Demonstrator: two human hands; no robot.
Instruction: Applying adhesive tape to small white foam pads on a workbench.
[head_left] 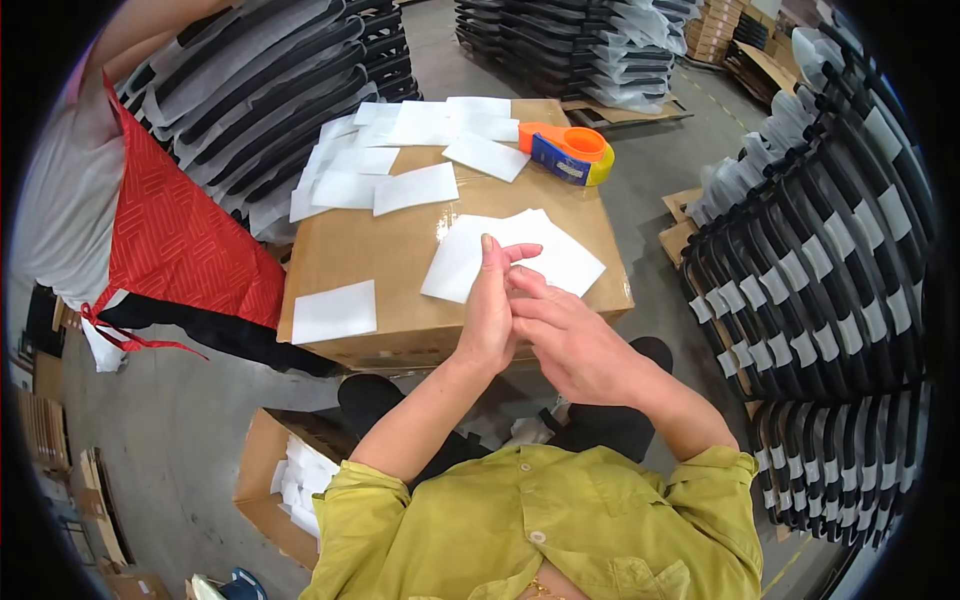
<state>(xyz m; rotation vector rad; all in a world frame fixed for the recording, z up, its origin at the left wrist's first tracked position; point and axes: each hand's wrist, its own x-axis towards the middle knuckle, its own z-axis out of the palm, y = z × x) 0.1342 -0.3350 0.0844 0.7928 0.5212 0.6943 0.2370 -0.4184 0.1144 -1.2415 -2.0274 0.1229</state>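
Observation:
My left hand (488,315) and my right hand (572,335) meet over the near part of a taped cardboard box (395,255). The left is seen edge-on, its thumb up and a finger stretched to the right. Fingers of the right hand lie apart against the left palm. I see nothing held, though the space between the palms is hidden. Just beyond and partly behind my hands are overlapping white foam sheets (572,262). A single white sheet (335,311) rests at the box's near left corner.
More white sheets (415,188) overlap across the box's far side, beside an orange and blue tape dispenser (567,153). A person in a red apron (185,225) stands at left. Stacked black frames (810,260) rise at right. An open carton (262,480) of white pieces sits below left.

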